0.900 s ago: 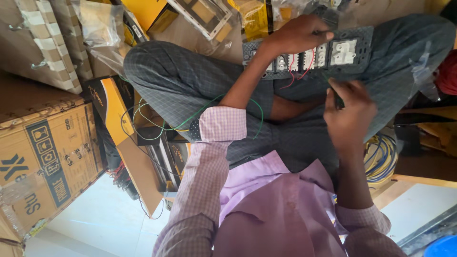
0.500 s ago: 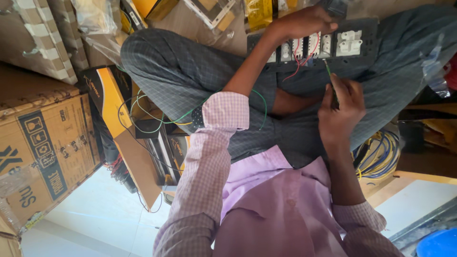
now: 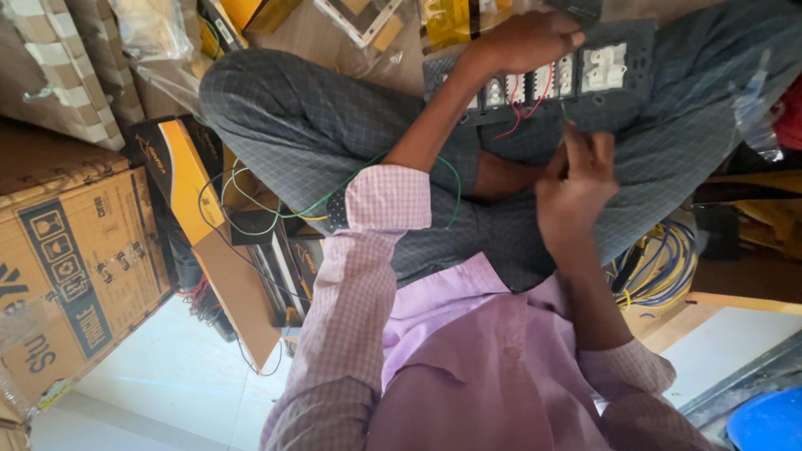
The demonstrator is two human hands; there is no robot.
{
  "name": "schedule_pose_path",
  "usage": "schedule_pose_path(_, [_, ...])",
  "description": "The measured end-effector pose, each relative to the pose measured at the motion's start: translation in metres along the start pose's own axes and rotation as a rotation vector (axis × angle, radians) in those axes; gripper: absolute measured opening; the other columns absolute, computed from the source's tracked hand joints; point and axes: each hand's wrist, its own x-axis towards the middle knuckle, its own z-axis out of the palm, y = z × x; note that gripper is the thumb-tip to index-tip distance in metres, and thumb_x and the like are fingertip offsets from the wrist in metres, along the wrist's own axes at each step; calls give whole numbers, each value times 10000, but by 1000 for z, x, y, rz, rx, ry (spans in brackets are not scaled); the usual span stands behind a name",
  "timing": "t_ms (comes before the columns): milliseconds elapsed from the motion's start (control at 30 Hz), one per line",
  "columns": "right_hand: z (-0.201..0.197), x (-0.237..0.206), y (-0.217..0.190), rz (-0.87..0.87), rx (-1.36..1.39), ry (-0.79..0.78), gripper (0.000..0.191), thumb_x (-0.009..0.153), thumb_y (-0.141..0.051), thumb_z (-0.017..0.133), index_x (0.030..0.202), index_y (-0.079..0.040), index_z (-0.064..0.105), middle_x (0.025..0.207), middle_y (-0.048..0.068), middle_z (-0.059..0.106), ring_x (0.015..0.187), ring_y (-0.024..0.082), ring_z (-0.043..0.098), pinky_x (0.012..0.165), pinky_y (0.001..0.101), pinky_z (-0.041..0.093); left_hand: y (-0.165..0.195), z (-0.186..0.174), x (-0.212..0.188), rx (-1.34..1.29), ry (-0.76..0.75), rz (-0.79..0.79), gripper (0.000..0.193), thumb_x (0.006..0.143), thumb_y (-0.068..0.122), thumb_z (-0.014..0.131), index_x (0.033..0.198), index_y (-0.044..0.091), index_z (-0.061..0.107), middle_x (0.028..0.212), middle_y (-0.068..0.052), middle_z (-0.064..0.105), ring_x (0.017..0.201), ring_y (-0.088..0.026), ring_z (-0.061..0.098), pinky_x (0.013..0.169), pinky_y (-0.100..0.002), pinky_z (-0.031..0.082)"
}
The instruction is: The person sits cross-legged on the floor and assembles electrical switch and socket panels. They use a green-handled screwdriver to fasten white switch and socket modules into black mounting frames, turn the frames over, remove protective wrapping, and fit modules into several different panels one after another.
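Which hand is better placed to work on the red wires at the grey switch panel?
The right hand: its grip holds the thin screwdriver-like tool, tip close to the red wires. The left hand is occupied gripping the grey plastic switch panel on the lap.

Cardboard box [image 3: 67,267] left; coiled wires [image 3: 660,267] right; blue tub [image 3: 769,422].

The switch panel [image 3: 543,79] lies across the lap, hemmed in by both hands: left hand [image 3: 526,38] above it, right hand [image 3: 576,179] below. Boxes [image 3: 75,250] and cable coils [image 3: 660,267] crowd both sides; only the white floor [image 3: 167,376] lies open.
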Motion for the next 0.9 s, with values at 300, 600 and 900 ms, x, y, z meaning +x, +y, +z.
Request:
schedule_pose_path(300, [7, 1, -13, -7, 12, 36, 302, 978, 71, 610, 1270, 15, 663, 1064, 228, 535, 895, 446, 625, 706, 520, 481, -4, 6, -8, 13, 2, 8, 442, 1026, 460, 459, 1267, 152, 666, 1287, -146, 674, 1186, -375, 625, 998, -458, 475])
schedule_pose_path(600, [-21, 27, -8, -33, -109, -115, 111, 944, 43, 670, 1042, -9, 681, 1075, 214, 605, 974, 456, 640, 801, 531, 495, 12, 11, -16, 108, 218, 88, 369, 963, 420, 544, 1114, 134, 721, 1002, -182, 737, 951, -419, 684, 828, -541, 503])
schedule_pose_path(900, [-43, 43, -24, -193, -90, -298, 118, 888, 17, 722, 1004, -4, 728, 1026, 203, 670, 949, 422, 669, 827, 493, 519, 10, -7, -51, 74, 169, 74, 330, 963, 397, 561, 989, 102, 706, 984, -165, 735, 971, -413, 663, 837, -538, 488])
